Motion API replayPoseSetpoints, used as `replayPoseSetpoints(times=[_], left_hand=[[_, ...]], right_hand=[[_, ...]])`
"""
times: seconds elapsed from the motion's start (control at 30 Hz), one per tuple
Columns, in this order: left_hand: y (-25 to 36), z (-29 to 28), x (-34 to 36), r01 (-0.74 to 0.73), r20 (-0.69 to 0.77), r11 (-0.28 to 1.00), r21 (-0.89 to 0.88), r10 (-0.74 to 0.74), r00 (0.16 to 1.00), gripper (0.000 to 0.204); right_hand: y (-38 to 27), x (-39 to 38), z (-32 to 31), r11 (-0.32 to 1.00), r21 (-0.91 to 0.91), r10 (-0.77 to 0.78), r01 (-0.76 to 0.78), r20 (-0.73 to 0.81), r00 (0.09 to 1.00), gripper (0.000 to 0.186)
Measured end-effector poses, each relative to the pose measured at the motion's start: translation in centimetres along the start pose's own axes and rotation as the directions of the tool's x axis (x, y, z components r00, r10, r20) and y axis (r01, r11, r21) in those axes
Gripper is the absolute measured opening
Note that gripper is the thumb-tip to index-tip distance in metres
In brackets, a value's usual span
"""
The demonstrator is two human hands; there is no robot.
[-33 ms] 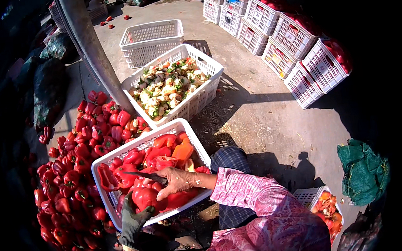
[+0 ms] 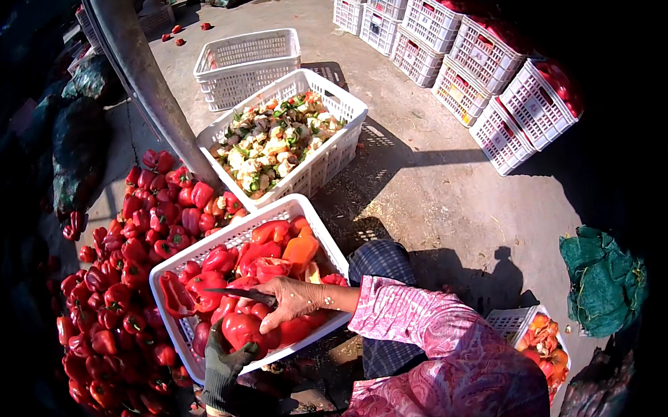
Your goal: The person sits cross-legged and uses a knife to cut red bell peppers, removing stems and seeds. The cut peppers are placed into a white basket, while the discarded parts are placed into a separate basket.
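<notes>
My left hand (image 2: 226, 367), in a dark green glove, is closed around the left side of a red bell pepper (image 2: 243, 328). My bare right hand (image 2: 294, 299) grips a knife (image 2: 235, 291); its dark blade points left above the peppers. The right fingers rest against the top of the held pepper, and small pale bits cling to the wrist. Both hands are over a white plastic crate (image 2: 170, 343) of red peppers, some of them cut open. Among these lies an orange pepper piece (image 2: 300, 252).
A heap of whole red peppers (image 2: 113, 296) lies left, beside a metal post (image 2: 143, 74). Behind my crate stands a white crate (image 2: 330, 162) of pale cores. Stacked crates (image 2: 487, 55) line the right. Nearer are a green mesh bag (image 2: 603, 281) and a crate of orange-red pieces (image 2: 547, 348).
The surroundings sit slightly higher and further left in the picture. My hands, the knife and the held pepper look almost the same.
</notes>
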State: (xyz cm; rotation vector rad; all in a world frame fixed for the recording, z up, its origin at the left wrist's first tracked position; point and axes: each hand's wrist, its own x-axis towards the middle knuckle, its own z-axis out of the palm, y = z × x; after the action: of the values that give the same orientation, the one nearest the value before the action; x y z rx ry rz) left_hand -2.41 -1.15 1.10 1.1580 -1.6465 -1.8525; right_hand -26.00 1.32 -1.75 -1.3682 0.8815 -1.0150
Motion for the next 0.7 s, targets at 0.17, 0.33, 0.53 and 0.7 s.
replayPoseSetpoints(times=[0.17, 0.33, 0.53, 0.7], left_hand=[[-2.3, 2.3, 1.4, 0.077, 0.074, 0.995, -0.056, -0.073, 0.995, 0.077], [-5.8, 1.7, 3.3, 0.043, -0.024, 0.962, -0.269, -0.051, 0.998, 0.056], [-4.5, 1.3, 2.2, -0.025, -0.308, 0.979, -0.201, -0.038, 0.951, 0.041], [-5.2, -0.4, 2.3, -0.076, -0.401, 0.971, -0.228, -0.022, 0.916, 0.031]], right_hand=[[-1.1, -0.9, -1.6, 0.978, -0.065, 0.199, -0.201, -0.024, 0.98, 0.049], [-1.5, 0.3, -1.8, 0.947, 0.039, 0.319, -0.318, -0.039, 0.947, 0.047], [-0.5, 0.7, -0.9, 0.937, 0.013, 0.332, -0.348, -0.333, 0.883, 0.043], [-0.6, 0.2, -0.2, 0.909, -0.181, 0.311, -0.376, -0.307, 0.899, 0.036]])
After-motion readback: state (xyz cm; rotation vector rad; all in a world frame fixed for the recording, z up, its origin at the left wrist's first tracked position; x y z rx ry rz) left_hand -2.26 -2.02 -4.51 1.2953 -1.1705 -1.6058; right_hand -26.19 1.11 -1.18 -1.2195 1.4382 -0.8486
